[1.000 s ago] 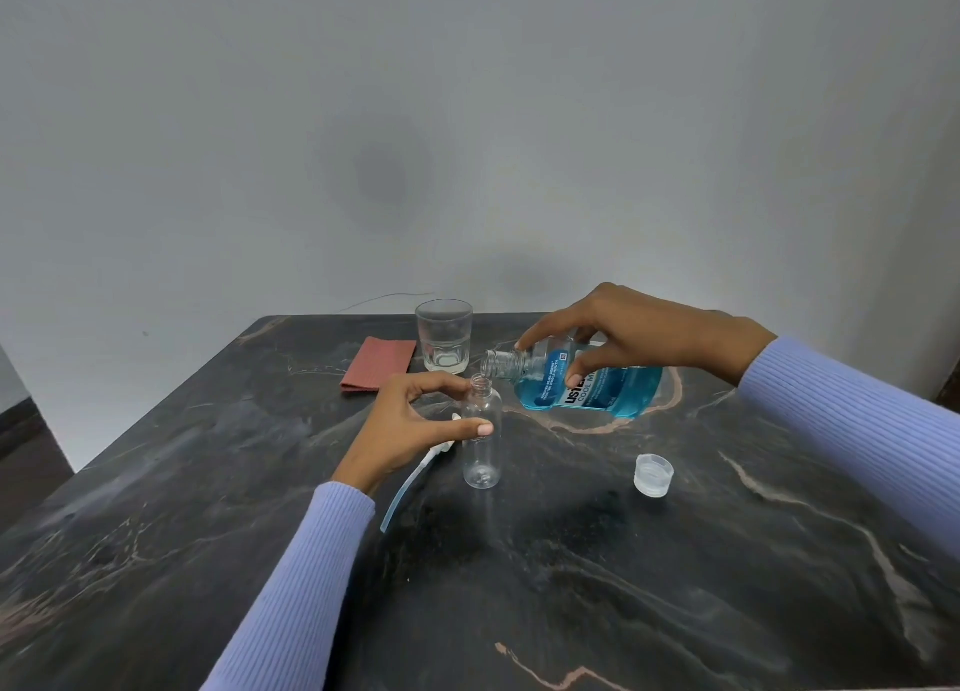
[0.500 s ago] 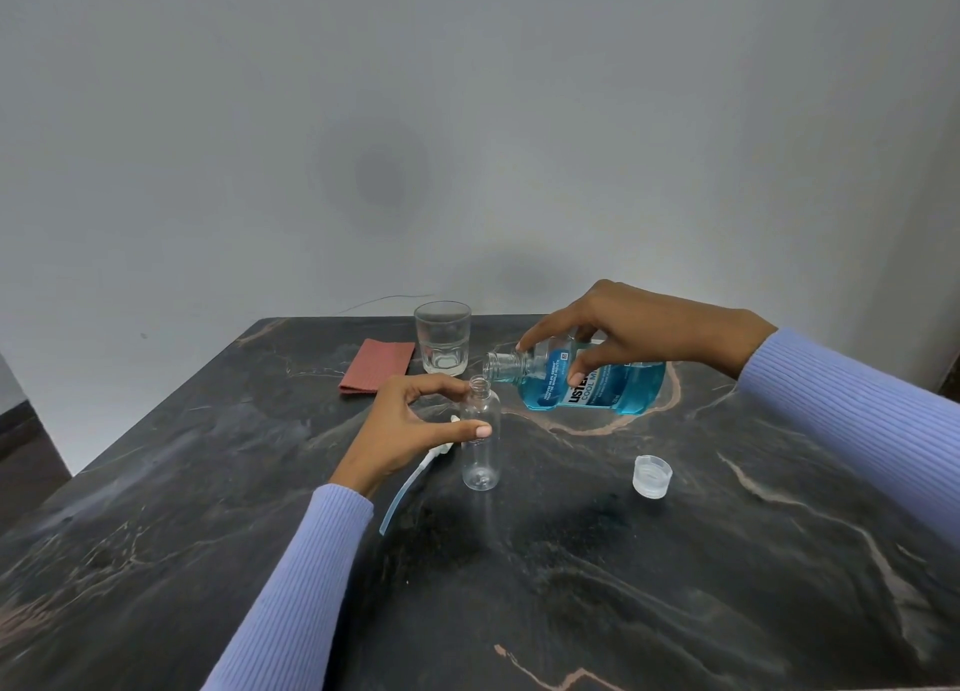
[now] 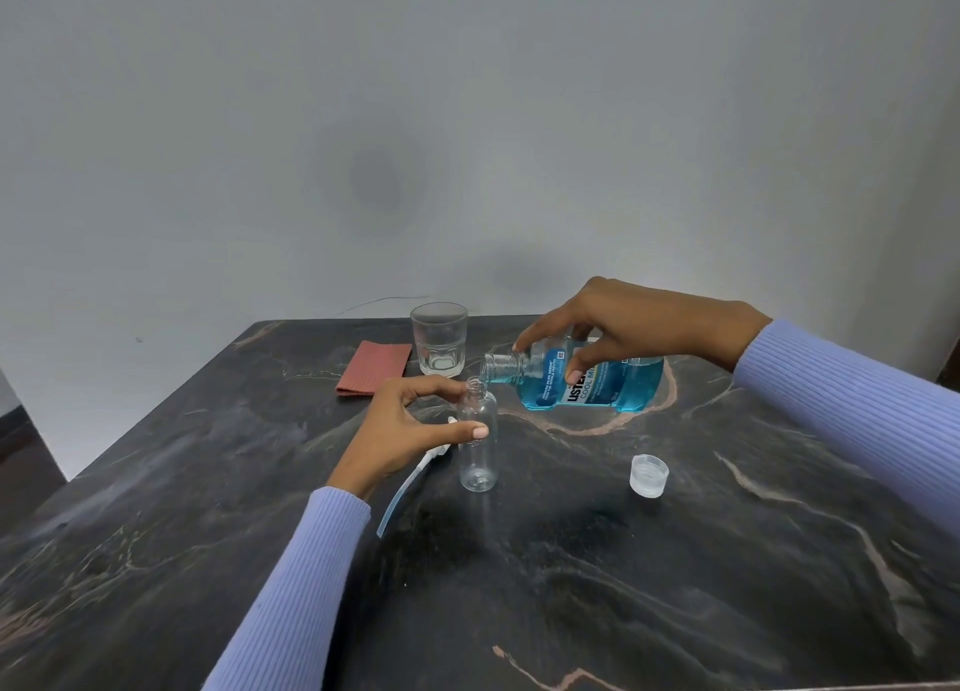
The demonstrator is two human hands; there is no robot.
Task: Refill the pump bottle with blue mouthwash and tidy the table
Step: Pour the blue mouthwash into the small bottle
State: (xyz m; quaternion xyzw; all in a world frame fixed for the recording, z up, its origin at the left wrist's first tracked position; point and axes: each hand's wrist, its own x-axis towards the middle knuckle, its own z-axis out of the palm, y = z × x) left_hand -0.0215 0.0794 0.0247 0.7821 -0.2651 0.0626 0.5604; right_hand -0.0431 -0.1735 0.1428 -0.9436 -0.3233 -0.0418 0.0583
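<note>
The small clear pump bottle point(image 3: 478, 438) stands upright near the middle of the dark marble table point(image 3: 675, 586), its neck open and its body seemingly empty. The left hand point(image 3: 402, 436) steadies it, thumb and forefinger curled round its upper part in a loose pinch. The right hand point(image 3: 618, 327) grips the mouthwash bottle point(image 3: 597, 381) from above, fingers wrapped over its shoulder, and holds it tipped almost flat with its uncapped mouth just above and beside the small neck. Blue liquid reaches into the tilted neck; whether any is falling yet cannot be told. To pour well, the wide mouth should sit directly over the narrow opening and the tilt should rise slowly, so a thin stream forms rather than a gush; the left hand should hold the light bottle firmly against tipping. The mouthwash bottle looks roughly half full. Its clear cap point(image 3: 648, 475) lies to the right, the white pump head point(image 3: 415, 475) with its tube lies behind the left hand. Farther back stand a drinking glass point(image 3: 439, 339), apparently empty, and a folded reddish cloth point(image 3: 371, 368).
</note>
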